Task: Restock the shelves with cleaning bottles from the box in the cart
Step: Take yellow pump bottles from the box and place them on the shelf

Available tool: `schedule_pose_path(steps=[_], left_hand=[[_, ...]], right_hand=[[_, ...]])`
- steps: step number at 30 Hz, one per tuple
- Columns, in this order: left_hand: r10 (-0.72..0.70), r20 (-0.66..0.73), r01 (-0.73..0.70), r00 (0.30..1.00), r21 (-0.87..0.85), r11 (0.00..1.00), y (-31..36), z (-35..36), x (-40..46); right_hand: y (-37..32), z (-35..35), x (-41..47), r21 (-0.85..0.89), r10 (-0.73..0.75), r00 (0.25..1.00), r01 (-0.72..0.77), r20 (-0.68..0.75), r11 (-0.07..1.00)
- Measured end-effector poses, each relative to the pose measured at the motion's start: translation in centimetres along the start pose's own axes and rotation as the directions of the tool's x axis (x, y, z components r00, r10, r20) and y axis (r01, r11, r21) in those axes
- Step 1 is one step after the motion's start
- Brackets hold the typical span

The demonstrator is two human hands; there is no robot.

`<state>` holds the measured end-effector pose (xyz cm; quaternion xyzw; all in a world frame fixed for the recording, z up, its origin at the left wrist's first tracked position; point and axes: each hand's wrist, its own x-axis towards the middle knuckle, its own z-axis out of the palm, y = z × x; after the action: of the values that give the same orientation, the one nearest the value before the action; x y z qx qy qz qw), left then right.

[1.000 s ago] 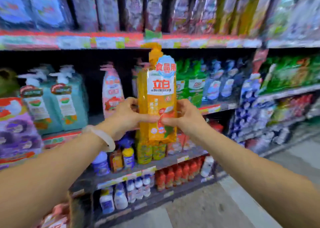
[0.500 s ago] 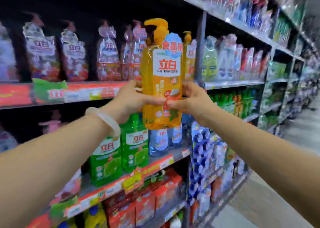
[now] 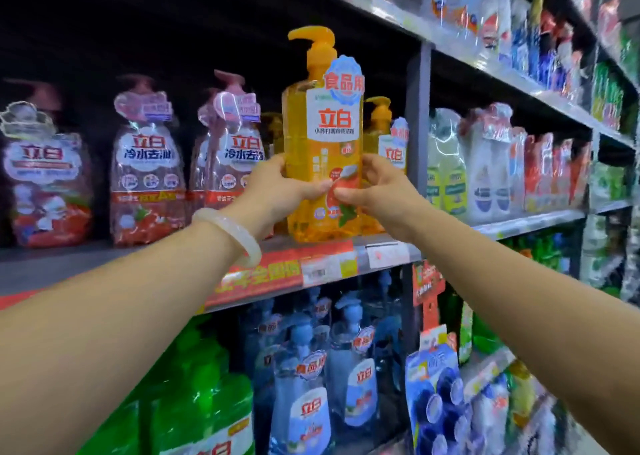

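An orange pump bottle of dish liquid stands upright with its base at the front edge of a shelf. My left hand grips its left side and my right hand grips its right side, thumbs on the front label. A second orange pump bottle stands just behind it to the right. The cart and the box are out of view.
Pink wrapped bottle packs fill the same shelf to the left. A grey upright post stands right of the orange bottles, with wrapped packs beyond it. Green bottles and clear blue bottles fill the shelf below.
Both hands have carried the orange bottle up from a lower shelf level to this shelf. Its base now meets the shelf's front edge, in front of the other orange bottle.
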<state>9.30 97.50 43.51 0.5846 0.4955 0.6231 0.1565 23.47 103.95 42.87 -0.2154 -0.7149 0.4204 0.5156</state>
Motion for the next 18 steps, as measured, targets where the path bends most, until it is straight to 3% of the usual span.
schedule_pose_path(steps=[9, 11, 14, 16, 18], left_hand=[[-0.083, -0.125, 0.1, 0.989, 0.135, 0.986, -4.7, 2.2, 4.8], [-0.07, -0.111, 0.091, 0.991, 0.198, 0.976, -5.1, 2.2, 5.0], [-0.123, -0.136, 0.146, 0.983, 0.171, 0.974, -5.5, 2.2, 4.9], [-0.169, -0.161, 0.19, 0.972, 0.12, 0.974, -5.5, 2.5, 4.6], [-0.186, -0.174, 0.202, 0.967, 0.08, 0.976, -5.4, 2.9, 4.5]], right_hand=[[6.2, -1.3, 6.1, 0.001, -0.009, 0.987, 0.008, 0.157, 1.0], [6.6, -1.8, 6.6, -0.148, -0.083, 0.988, 0.102, 0.13, 0.984], [6.2, -3.1, 6.4, -0.477, -0.202, 0.971, 0.241, 0.131, 0.846], [6.4, -4.3, 6.2, -0.609, -0.285, 0.957, 0.258, 0.055, 0.75], [7.1, -5.6, 6.2, -0.657, -0.35, 0.934, 0.215, -0.078, 0.722]])
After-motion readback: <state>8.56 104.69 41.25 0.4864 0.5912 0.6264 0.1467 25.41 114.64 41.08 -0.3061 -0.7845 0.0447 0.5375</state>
